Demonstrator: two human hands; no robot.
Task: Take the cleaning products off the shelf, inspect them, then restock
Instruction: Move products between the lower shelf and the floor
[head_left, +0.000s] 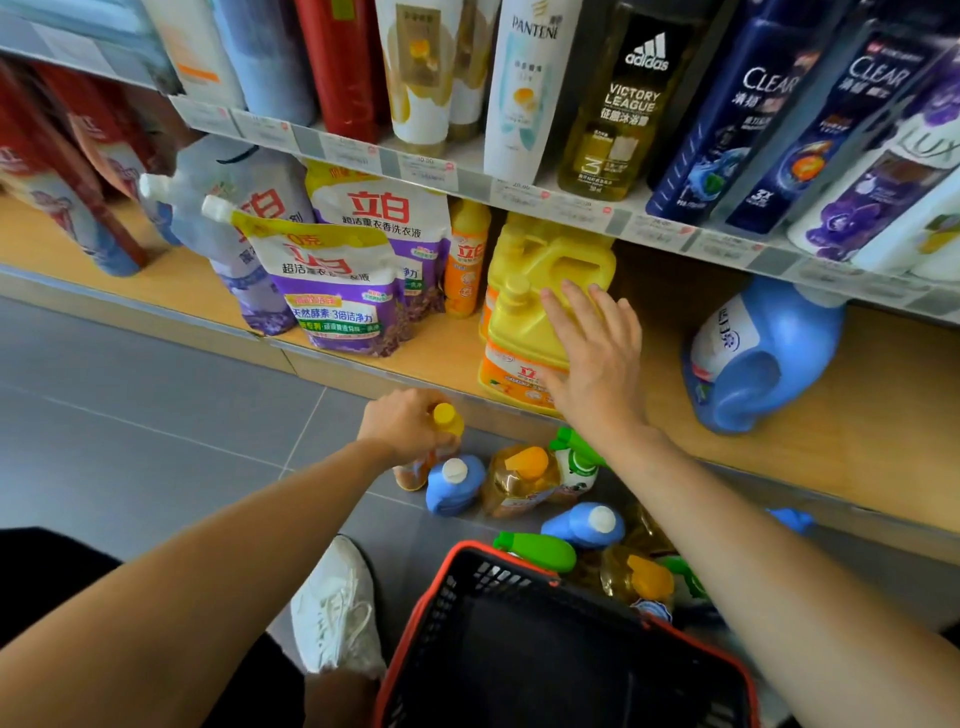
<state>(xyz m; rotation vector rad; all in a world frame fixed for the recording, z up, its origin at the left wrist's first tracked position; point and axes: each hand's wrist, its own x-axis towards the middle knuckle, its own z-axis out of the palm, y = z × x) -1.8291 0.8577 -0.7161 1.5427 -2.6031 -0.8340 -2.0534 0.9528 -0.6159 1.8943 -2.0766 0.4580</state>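
My left hand (402, 423) grips the neck of a small orange bottle with a yellow cap (445, 418), held upright just above the floor in front of the bottom shelf (857, 415). My right hand (592, 353) rests flat, fingers straight, on the front yellow detergent jug (519, 332) standing on that shelf; a second yellow jug (550, 254) stands behind it. On the floor below lie several bottles: a blue one with a white cap (454, 486), an amber one with an orange cap (519, 478), a green-topped spray bottle (576, 462).
Purple detergent pouches (337, 280) and an orange bottle (465, 260) stand left of the jugs. A big blue jug (758, 358) lies tipped on the shelf at right. A black basket with a red rim (452, 587) sits at my feet. Shampoo bottles (535, 88) fill the upper shelf.
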